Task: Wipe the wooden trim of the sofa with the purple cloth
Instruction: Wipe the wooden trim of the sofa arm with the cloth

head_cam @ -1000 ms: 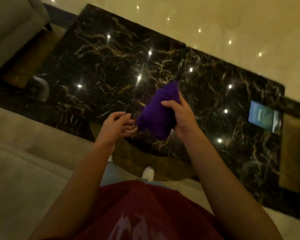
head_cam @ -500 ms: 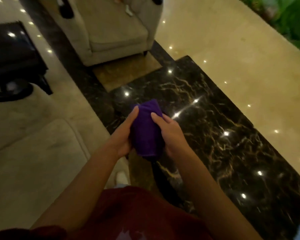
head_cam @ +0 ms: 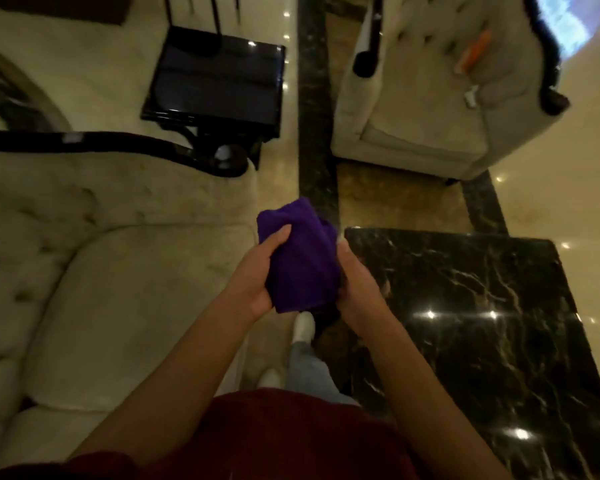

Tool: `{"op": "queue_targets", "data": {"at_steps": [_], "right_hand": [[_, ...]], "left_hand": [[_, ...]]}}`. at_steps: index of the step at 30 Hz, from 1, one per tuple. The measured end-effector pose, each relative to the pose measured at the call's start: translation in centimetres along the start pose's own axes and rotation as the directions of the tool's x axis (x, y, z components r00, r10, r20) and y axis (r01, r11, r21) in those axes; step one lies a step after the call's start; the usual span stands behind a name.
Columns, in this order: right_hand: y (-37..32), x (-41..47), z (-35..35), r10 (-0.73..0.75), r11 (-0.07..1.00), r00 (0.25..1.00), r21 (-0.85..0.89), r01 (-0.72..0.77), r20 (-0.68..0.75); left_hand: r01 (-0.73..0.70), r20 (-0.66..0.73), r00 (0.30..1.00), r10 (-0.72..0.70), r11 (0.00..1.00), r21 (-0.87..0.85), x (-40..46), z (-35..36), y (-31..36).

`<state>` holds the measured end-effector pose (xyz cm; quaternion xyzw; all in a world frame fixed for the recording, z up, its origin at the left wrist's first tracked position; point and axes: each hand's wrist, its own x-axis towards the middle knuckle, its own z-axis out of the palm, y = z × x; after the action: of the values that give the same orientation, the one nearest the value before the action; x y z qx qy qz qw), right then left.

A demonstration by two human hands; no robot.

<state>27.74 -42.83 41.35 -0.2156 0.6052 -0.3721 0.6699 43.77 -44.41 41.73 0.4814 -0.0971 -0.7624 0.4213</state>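
A folded purple cloth [head_cam: 300, 254] is held in front of me at the centre of the view, between both hands. My left hand [head_cam: 257, 275] grips its left side with the thumb on top. My right hand [head_cam: 355, 282] cups its right side and lower edge. The beige tufted sofa [head_cam: 118, 271] fills the left of the view. Its dark glossy wooden trim [head_cam: 118, 142] curves along the top of the arm and ends in a scroll [head_cam: 227, 161], well above and left of the cloth.
A black marble coffee table [head_cam: 482, 323] stands close on my right. A beige armchair [head_cam: 430, 109] sits at the upper right with small items on its seat. A black side table [head_cam: 215, 77] stands behind the sofa arm. My feet are on the polished floor between sofa and table.
My view has swung left from the marble table toward the sofa. My left hand came onto the cloth, so both hands now hold it folded.
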Motion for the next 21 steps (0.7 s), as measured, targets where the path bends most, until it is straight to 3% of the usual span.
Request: {"op": "queue_targets", "data": {"at_steps": [2, 4, 7, 9, 11, 14, 17, 20, 21], "right_hand": [[-0.8, 2.7, 0.7, 0.032, 0.997, 0.976, -0.071, -0.017, 0.217], [-1.7, 5.4, 0.8, 0.019, 0.981, 0.939, -0.186, 0.048, 0.343], [-3.6, 8.0, 1.2, -0.004, 0.926, 0.911, -0.343, 0.160, 0.413], [-5.9, 9.3, 1.1, -0.016, 0.877, 0.897, -0.425, 0.224, 0.441], [-10.1, 12.3, 1.1, 0.025, 0.824, 0.862, -0.499, 0.269, 0.507], [-14.8, 15.0, 1.7, 0.127, 0.744, 0.793, -0.585, 0.322, 0.596], [-18.1, 17.6, 3.4, 0.255, 0.713, 0.712, -0.625, 0.319, 0.655], [-19.1, 20.2, 5.5, 0.250, 0.801, 0.696, -0.547, 0.242, 0.674], [-19.0, 20.4, 5.6, 0.218, 0.857, 0.721, -0.483, 0.182, 0.658]], "left_hand": [[-0.109, -0.056, 0.992, 0.111, 0.993, 0.053, 1.6, 0.3, 1.6], [-0.250, -0.143, 0.947, 0.289, 0.938, 0.238, 3.3, 0.8, 3.0], [-0.341, -0.188, 0.859, 0.475, 0.808, 0.481, 5.4, 0.8, 5.1], [-0.342, -0.166, 0.872, 0.460, 0.816, 0.467, 6.7, 0.4, 6.5], [-0.369, -0.218, 0.872, 0.437, 0.882, 0.292, 8.7, 0.5, 8.9], [-0.327, -0.154, 0.927, 0.341, 0.938, 0.111, 10.5, -0.7, 11.0], [-0.247, -0.098, 0.959, 0.267, 0.953, 0.178, 11.8, -2.4, 11.4], [-0.188, -0.054, 0.976, 0.209, 0.947, 0.259, 13.5, -3.0, 11.9], [-0.194, -0.066, 0.974, 0.218, 0.945, 0.261, 13.8, -2.5, 12.0]]}}
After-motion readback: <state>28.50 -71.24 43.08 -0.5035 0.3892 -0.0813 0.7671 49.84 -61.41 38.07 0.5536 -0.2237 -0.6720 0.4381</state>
